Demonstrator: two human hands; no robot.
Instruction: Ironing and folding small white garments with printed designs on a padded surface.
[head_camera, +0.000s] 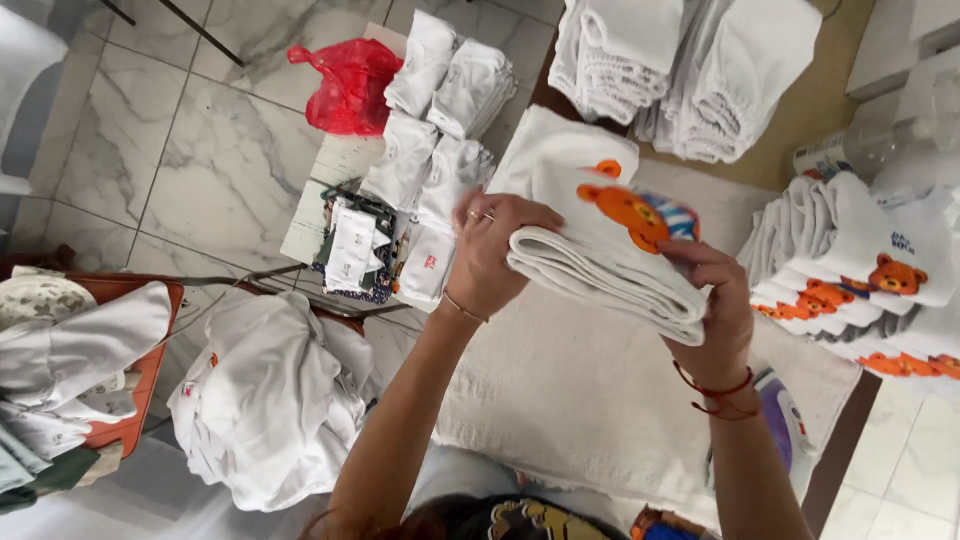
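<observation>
Both my hands hold a stack of folded white garments (570, 215) above a cream padded ironing surface (590, 400). The top garment bears an orange bear print (635, 213). My left hand (490, 255) grips the stack's left end, fingers curled over the top, with rings and a thin bracelet. At the right end, my right hand (715, 305) clasps the stack from below and the side; a red thread bracelet circles its wrist.
More folded bear-print garments (860, 285) are stacked at right. White lace-edged pieces (680, 70) lie at the back. Folded white items (435, 120) sit on a small table, beside a red plastic bag (345, 85). A heap of white clothes (270, 400) lies at left. An iron (785, 420) rests at right.
</observation>
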